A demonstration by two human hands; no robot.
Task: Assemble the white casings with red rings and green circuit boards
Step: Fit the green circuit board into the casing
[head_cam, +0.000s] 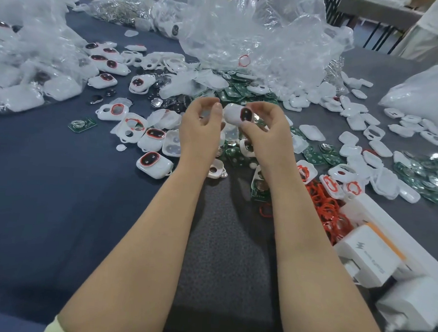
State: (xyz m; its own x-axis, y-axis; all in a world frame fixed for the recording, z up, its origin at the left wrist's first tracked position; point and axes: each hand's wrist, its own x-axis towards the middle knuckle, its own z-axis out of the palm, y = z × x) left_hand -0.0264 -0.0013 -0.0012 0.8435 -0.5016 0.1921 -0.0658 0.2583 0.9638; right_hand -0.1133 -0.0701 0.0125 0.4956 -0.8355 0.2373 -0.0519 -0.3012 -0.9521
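My right hand (264,126) grips a white casing (234,113) with a red ring and dark window, held above the table at centre. My left hand (202,124) is just left of it, fingers curled, thumb and fingertips near the casing's left end; something clear seems pinched there, but I cannot tell for sure. Finished casings with red rings (153,161) lie to the left. Loose red rings (325,207) are piled at the right. Green circuit boards (314,157) lie under and beyond my hands, one alone (81,125) at the left.
Crumpled clear plastic bags (257,36) fill the back and left. White casing halves (354,122) are scattered across the right of the grey mat. White boxes (370,257) stand at the near right edge. Bare dark cloth (45,207) spreads at the near left.
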